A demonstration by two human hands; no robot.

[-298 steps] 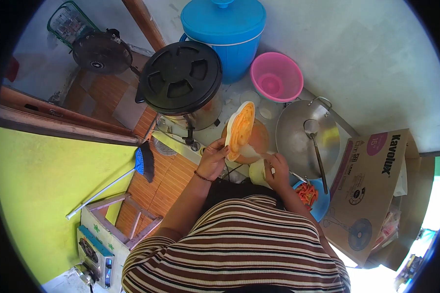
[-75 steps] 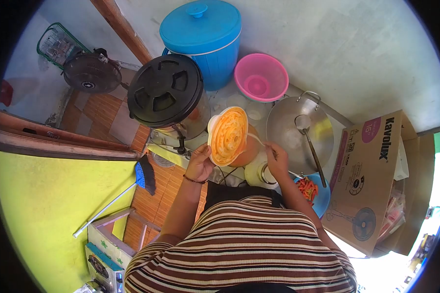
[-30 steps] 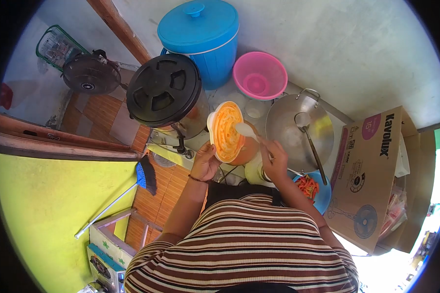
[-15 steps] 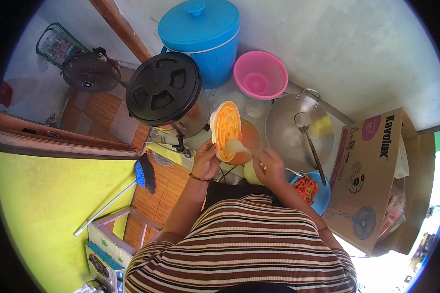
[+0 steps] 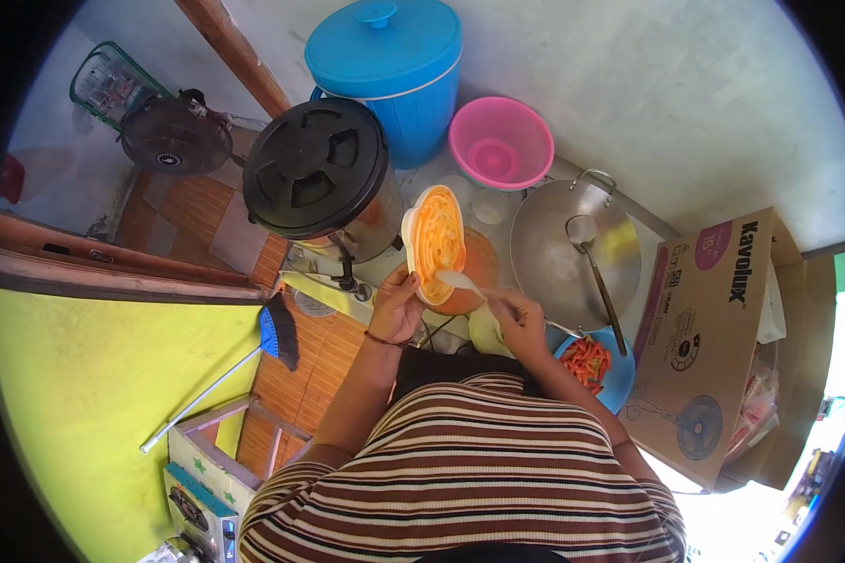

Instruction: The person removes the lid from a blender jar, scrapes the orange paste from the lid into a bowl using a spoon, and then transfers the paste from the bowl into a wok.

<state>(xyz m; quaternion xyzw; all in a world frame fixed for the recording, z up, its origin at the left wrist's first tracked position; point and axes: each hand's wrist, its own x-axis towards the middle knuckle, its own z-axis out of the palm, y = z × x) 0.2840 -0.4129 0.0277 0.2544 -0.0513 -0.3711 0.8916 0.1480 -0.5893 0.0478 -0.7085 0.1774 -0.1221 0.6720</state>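
Observation:
My left hand (image 5: 399, 308) grips the lower left edge of a shallow white dish with a wavy rim (image 5: 438, 235), holding it tilted up. Orange paste is streaked over its inner face. In my closed right hand (image 5: 519, 322) is a pale spoon (image 5: 457, 281), its bowl at the lower part of the dish. Behind the dish, partly hidden, stands a container of orange stuff (image 5: 482, 258). A pale yellow-green vessel (image 5: 486, 330) shows just below my right hand, partly covered by it.
A large wok (image 5: 545, 267) with a ladle (image 5: 596, 281) lies to the right. Nearer me is a blue bowl (image 5: 620, 380) of red chilies (image 5: 587, 363). A black-lidded drum (image 5: 314, 169), blue lidded bucket (image 5: 385, 56) and pink basin (image 5: 502, 141) stand behind; a cardboard box (image 5: 699, 347) is at right.
The spoon's bowl has shifted slightly right along the dish. My right hand has turned a little, and the dish is tilted slightly differently in my left hand.

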